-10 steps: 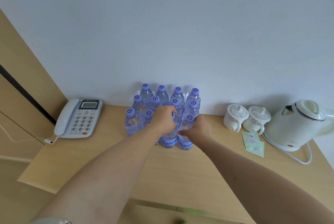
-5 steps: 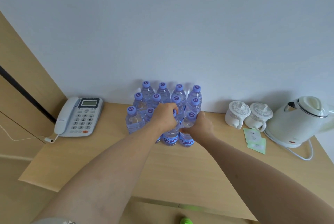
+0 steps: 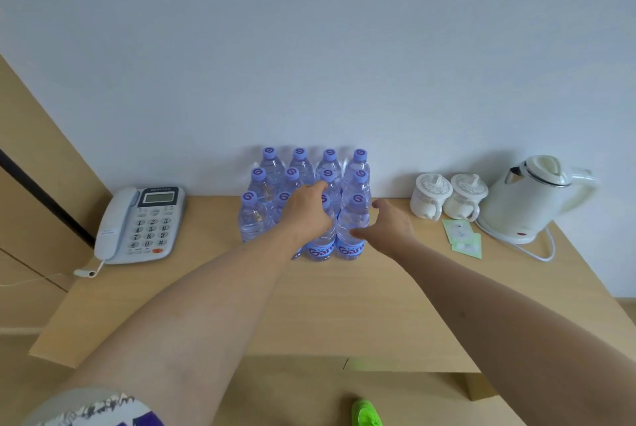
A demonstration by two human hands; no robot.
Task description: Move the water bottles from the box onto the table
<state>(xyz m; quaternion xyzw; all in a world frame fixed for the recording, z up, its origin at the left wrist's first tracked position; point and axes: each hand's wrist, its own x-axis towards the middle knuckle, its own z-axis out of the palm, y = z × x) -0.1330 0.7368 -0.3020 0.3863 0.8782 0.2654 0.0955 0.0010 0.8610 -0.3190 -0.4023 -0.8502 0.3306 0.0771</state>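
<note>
Twelve or so water bottles [image 3: 254, 215] stand upright in a tight block on the wooden table [image 3: 344, 305], backed against the wall [image 3: 309, 47] at twelve o'clock. Left hand [image 3: 306, 212] is curled round the neck of a front-row bottle [image 3: 321, 246]. Right hand [image 3: 392, 224] sits just at three o'clock of the neighbouring front bottle [image 3: 351, 236], thumb touching its side, fingers relaxed and spread, gripping nothing. Bare table surface runs from the bottles to the near edge at six o'clock. Telephone [image 3: 141, 222] lies at nine o'clock, near the table's left edge. Two lidded cups [image 3: 447, 195], packets [image 3: 463, 238] and a kettle [image 3: 530, 198] occupy the three o'clock side, well apart from the bottles.
</note>
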